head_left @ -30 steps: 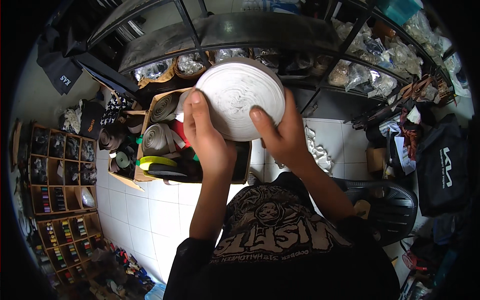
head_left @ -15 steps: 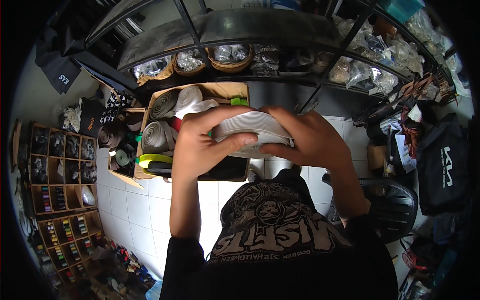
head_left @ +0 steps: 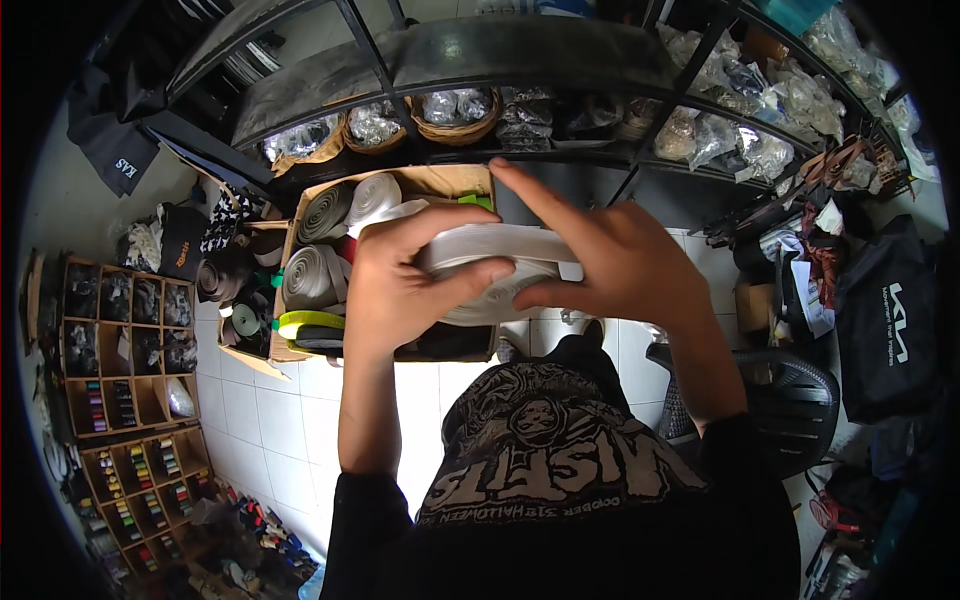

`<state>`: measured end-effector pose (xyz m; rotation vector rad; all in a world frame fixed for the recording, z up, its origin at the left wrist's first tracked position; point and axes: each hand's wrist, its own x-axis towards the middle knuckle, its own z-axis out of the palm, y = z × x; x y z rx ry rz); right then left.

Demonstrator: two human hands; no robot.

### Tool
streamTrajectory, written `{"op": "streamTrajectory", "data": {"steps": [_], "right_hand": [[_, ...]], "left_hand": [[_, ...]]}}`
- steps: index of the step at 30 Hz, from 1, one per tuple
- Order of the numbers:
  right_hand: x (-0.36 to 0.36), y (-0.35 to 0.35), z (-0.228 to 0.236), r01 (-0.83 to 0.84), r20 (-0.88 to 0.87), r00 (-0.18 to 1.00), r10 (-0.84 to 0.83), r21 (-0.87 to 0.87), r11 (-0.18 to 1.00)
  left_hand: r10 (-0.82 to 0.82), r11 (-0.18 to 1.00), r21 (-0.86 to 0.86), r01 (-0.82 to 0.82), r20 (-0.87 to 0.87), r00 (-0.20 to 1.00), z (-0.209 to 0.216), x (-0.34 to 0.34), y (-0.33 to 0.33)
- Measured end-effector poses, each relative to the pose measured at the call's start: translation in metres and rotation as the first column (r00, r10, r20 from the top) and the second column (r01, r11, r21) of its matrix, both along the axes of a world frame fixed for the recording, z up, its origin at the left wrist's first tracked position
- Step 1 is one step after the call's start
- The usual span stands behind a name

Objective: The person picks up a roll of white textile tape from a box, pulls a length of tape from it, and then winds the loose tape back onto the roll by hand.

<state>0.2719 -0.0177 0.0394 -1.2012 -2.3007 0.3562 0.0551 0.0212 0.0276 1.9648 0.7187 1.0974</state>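
A roll of white webbing (head_left: 492,243) is held up in front of my body, over the cardboard box. My left hand (head_left: 395,280) grips its left side, fingers over the far edge and thumb on the near face. At the right side, my right hand (head_left: 640,265) has its thumb against the roll's near face and its index finger stretched up and away from it. The other right fingers are mostly hidden behind the webbing. A flat length of the band runs across the top of the coil to the right hand.
Below stands the cardboard box (head_left: 455,180) with several rolls of grey and white webbing (head_left: 310,277). Black shelving (head_left: 540,55) with baskets (head_left: 455,125) and plastic bags lies beyond. A thread cubby (head_left: 130,400) is at left, a black chair (head_left: 790,410) at right.
My right index finger has lifted off the roll's far edge and now points up and away. The roll has tilted, showing more of its outer band. My left hand keeps its grip.
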Motion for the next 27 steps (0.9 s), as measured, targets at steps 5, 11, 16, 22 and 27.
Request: {"op": "streamTrajectory", "data": {"steps": [5, 11, 16, 22, 27], "right_hand": [[0.010, 0.001, 0.004, 0.089, 0.045, 0.995, -0.084, -0.118, 0.989], [-0.015, -0.002, -0.015, 0.088, -0.172, 0.973, -0.153, -0.336, 0.938], [-0.042, 0.003, -0.040, 0.044, -0.694, 0.694, -0.194, -0.227, 0.973], [-0.022, 0.003, -0.031, -0.002, -0.611, 0.751, -0.249, -0.380, 0.925], [-0.015, 0.002, -0.025, -0.026, -0.385, 0.909, -0.161, -0.438, 0.899]], "left_hand": [[0.100, 0.994, -0.057, -0.091, 0.177, 0.979, 0.008, -0.015, 0.001], [0.235, 0.970, -0.189, -0.151, 0.594, 0.769, -0.008, -0.008, 0.004], [0.419, 0.904, -0.366, -0.220, 0.658, 0.626, -0.019, 0.022, -0.001], [0.244, 0.929, -0.359, -0.093, 0.400, 0.883, -0.012, 0.007, 0.001], [0.006, 0.971, -0.238, 0.002, 0.033, 0.999, 0.003, -0.001, 0.005]]}}
